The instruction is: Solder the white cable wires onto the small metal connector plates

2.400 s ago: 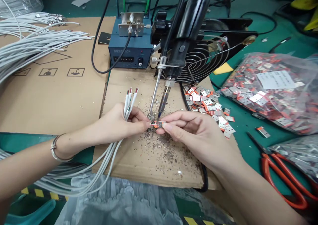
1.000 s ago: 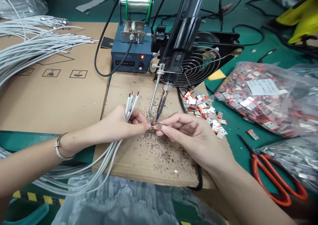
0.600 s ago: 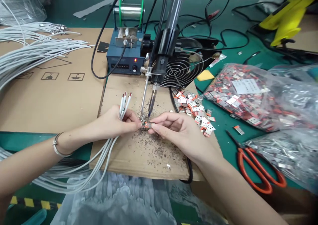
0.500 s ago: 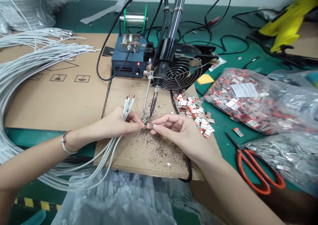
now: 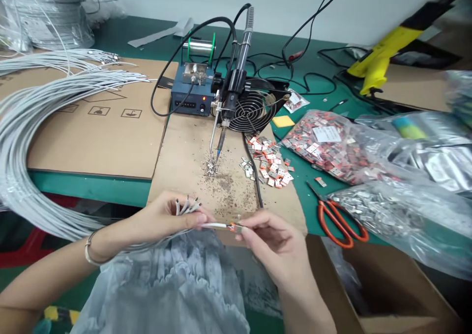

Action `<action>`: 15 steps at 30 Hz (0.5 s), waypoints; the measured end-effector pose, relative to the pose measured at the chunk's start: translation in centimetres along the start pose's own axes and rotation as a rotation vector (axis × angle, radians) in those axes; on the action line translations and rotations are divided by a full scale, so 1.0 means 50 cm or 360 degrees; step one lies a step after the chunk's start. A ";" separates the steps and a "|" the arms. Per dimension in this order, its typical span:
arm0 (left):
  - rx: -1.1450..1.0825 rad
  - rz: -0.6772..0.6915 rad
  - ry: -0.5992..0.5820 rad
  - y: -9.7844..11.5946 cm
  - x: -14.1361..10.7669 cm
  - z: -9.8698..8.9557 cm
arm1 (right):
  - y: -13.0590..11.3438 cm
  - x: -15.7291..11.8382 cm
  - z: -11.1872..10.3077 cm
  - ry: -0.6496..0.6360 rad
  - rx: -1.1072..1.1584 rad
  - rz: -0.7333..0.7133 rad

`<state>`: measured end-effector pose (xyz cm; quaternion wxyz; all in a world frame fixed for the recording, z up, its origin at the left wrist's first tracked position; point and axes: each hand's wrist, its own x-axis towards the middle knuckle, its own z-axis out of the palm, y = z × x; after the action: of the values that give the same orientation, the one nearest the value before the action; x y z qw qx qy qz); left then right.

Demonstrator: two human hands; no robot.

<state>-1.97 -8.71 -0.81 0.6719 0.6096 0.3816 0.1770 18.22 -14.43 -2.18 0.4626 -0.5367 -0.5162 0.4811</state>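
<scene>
My left hand [image 5: 176, 217] is closed round several white cables [image 5: 189, 207], whose stripped ends stick up above the fingers. Between its thumb and finger runs one cable [image 5: 215, 225], reaching right to a small orange-and-metal USB connector [image 5: 235, 228]. My right hand [image 5: 273, 243] pinches that connector by its metal end. The cable end meets the connector; whether it is fixed there I cannot tell. Both hands are at the near edge of the cardboard [image 5: 191, 150], apart from the soldering iron [image 5: 223, 137], whose tip points down over solder bits.
Loose USB connectors [image 5: 275, 169] lie right of the iron, near a fan [image 5: 254, 110]. Behind stands a blue solder feeder [image 5: 190, 100]. Orange-handled scissors [image 5: 337, 221] and a bag of connectors [image 5: 324, 145] are at the right. A cable bundle [image 5: 22, 137] curves along the left.
Both hands have drawn back from the iron's tip toward my body, bringing the connector and cables along. The view has shifted, showing an open box at the lower right.
</scene>
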 end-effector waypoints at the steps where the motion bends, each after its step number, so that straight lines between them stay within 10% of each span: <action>1: 0.0010 0.0039 0.0040 -0.005 -0.006 -0.001 | 0.004 -0.010 -0.008 0.0029 -0.0033 -0.0013; 8: -0.0551 0.0069 -0.0085 -0.035 -0.036 0.021 | 0.020 -0.049 -0.079 -0.0094 -0.0986 -0.0303; 15: -0.0376 -0.0091 -0.0075 -0.063 -0.028 0.080 | -0.002 -0.045 0.006 -0.0151 -0.0683 -0.0457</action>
<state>-0.67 -13.07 -3.54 0.7525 0.5191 0.3595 0.1872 17.88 -16.66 -2.05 0.3770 -0.5208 -0.6983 0.3146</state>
